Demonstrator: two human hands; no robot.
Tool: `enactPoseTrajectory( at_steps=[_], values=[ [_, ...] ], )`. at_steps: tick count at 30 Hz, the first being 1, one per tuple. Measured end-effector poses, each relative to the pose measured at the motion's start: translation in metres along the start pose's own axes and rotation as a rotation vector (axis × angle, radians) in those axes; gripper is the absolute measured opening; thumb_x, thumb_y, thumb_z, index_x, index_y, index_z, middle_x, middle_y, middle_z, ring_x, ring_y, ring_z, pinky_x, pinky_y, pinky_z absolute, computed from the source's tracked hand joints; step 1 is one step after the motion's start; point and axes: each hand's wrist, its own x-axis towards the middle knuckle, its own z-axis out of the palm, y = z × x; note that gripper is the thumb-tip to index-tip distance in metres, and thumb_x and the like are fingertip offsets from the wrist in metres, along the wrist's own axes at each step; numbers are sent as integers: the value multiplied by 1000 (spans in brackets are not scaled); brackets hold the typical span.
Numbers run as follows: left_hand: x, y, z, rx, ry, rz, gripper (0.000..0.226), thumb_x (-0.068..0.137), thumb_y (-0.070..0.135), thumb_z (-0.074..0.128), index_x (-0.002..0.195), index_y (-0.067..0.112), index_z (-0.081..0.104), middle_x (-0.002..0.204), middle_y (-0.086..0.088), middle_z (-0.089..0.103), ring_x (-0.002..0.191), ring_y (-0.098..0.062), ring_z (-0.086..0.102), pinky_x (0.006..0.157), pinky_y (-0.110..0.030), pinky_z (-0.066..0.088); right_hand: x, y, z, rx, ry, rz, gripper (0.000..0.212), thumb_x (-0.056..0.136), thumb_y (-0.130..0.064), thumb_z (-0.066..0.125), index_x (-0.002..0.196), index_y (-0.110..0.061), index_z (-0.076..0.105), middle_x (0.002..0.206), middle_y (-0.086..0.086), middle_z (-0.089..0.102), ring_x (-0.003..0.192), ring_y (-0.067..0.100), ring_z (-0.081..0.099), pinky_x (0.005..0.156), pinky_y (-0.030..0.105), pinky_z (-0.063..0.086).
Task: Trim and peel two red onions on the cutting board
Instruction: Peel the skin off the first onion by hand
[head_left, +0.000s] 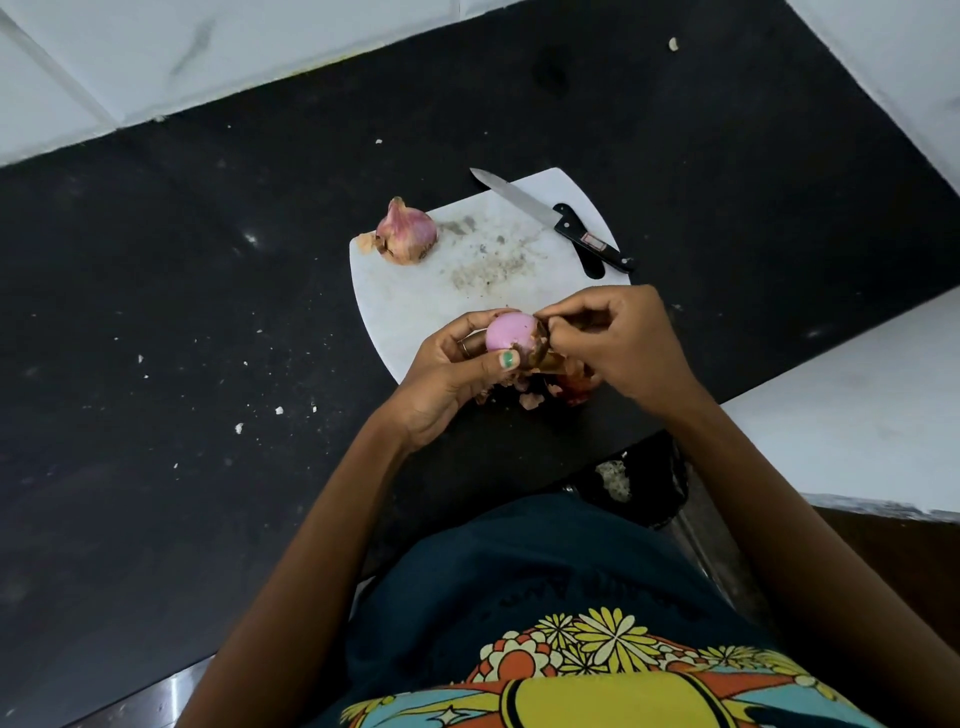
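— Where's the onion being peeled?
— Over the cutting board's (415, 306) near edge: left hand (447, 374) fingers curl round the half-peeled onion (511, 338), right hand (618, 348) fingers pinch its loose skin (545, 358).
— The other?
— Unpeeled onion (407, 233) at the board's far-left corner, knife (550, 218) opposite.

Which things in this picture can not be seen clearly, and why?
Head view, the only one:
- Held onion: its right end is hidden by the right hand and loose skin; trimmed or not, I cannot tell.
- Its underside: hidden by the left hand.
- Peels: partly under both hands.
- Knife label: too small to read.
- Second onion: far side out of sight.
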Motion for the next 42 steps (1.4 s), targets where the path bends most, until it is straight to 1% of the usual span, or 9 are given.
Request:
enactPoseTrajectory(
  at_steps=[6, 9, 13, 16, 21, 29, 36, 39, 42],
  values=[
    [1, 0, 3, -16, 7, -19, 41, 73, -5, 71, 109, 12, 61, 92, 0, 73, 84, -12, 69, 71, -20, 56, -1, -1, 1, 119, -5, 87, 12, 92, -12, 60, 91, -6, 70, 81, 1, 71, 67, 4, 66, 61, 15, 51],
    [0, 2, 3, -22, 36, -4, 41, 69, 0, 68, 108, 12, 61, 91, 1, 73, 84, -11, 69, 71, -19, 56, -6, -3, 3, 158, -9, 64, 18, 85, -20, 71, 96, -5, 69, 85, 3, 72, 72, 9, 69, 61, 17, 52],
    [0, 2, 7, -8, 64, 32, 40, 68, 3, 70, 106, 13, 61, 97, -1, 73, 88, -13, 69, 74, -21, 56, -14, -1, 16, 167, 130, -16, 14, 80, -12, 75, 92, -7, 70, 90, 1, 72, 80, 10, 70, 67, 24, 57],
    [0, 1, 11, -5, 102, 47, 41, 67, 4, 71, 106, 12, 60, 99, -3, 71, 86, -14, 69, 72, -22, 55, -17, 3, 26, 95, 252, -105, 8, 84, -10, 70, 92, -7, 71, 93, 1, 69, 87, 12, 68, 75, 33, 58],
    [0, 0, 12, 10, 120, 50, 41, 66, 6, 72, 104, 15, 61, 96, -3, 72, 85, -15, 69, 71, -22, 56, -17, 6, 35, -128, 301, -212, 9, 90, -11, 59, 92, -3, 63, 93, 0, 59, 86, 12, 59, 74, 25, 51],
    [-1, -3, 13, -61, 41, -22, 39, 68, 1, 68, 104, 15, 61, 99, -7, 66, 81, -15, 69, 68, -19, 56, -7, 18, 28, -112, 218, 26, 5, 97, -8, 47, 96, -13, 49, 93, -1, 52, 82, 7, 51, 69, 4, 37],
    [-2, -6, 12, -140, -25, -80, 35, 73, 1, 67, 105, 12, 59, 86, -4, 68, 72, -13, 68, 69, -21, 57, -3, 29, 28, -155, 177, 139, 3, 100, -13, 42, 98, -13, 43, 93, 0, 53, 79, 7, 51, 57, 4, 39],
    [-3, -6, 11, -206, -63, -114, 67, 54, 16, 90, 112, 10, 56, 91, -8, 70, 76, -16, 70, 70, -23, 58, -2, 29, 28, -182, 205, 145, 4, 100, -10, 41, 96, -11, 41, 88, 1, 53, 75, 9, 51, 53, 5, 37],
    [-5, -4, 7, -292, -91, -110, 86, 47, 26, 94, 119, 8, 52, 100, -9, 71, 85, -18, 71, 72, -24, 58, -1, 31, 18, -175, 260, 194, 5, 99, -8, 42, 95, -10, 43, 84, 0, 52, 70, 4, 49, 52, 4, 36]
  ],
)
